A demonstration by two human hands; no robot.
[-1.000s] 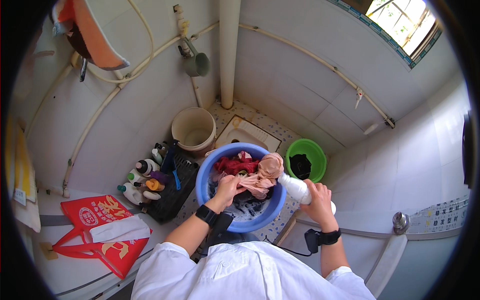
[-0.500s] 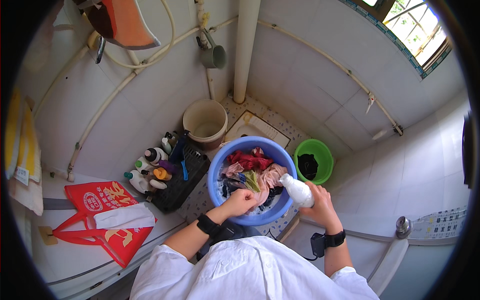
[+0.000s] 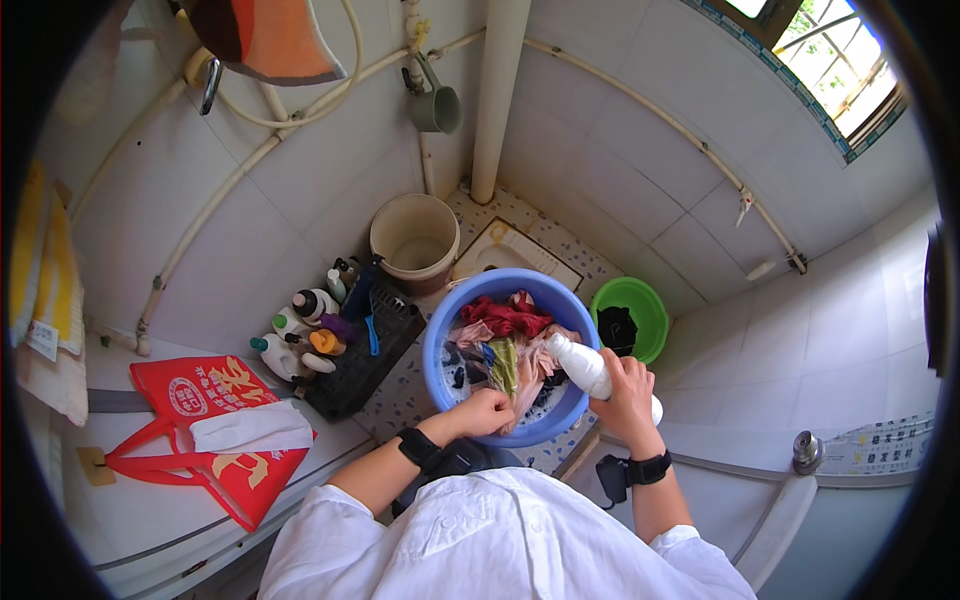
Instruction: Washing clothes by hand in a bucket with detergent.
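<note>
A blue basin [image 3: 433, 375] holds soapy water and a heap of wet clothes: a red garment [image 3: 505, 317], a light pink one [image 3: 533, 385], a green patterned piece [image 3: 503, 368] and dark cloth. My right hand [image 3: 627, 395] grips a white bottle [image 3: 582, 367], tilted with its narrow end over the right side of the clothes. At the basin's front left rim, my left hand [image 3: 484, 412] is closed, its fingertips beside the pink garment. Whatever those fingers hold is hidden.
A green basin [image 3: 650, 300] with something dark inside stands at the right. Behind is a pale bucket [image 3: 400, 270]. Several bottles [image 3: 285, 358] crowd a dark rack [image 3: 350, 390] at the left. A red bag [image 3: 250, 475] lies on the white ledge. A grey-green dipper [image 3: 436, 110] hangs on the wall.
The white bottle has moved slightly left and tilted lower over the clothes, with my right hand following. My left hand remains closed near the front rim. The whole view has shifted a little.
</note>
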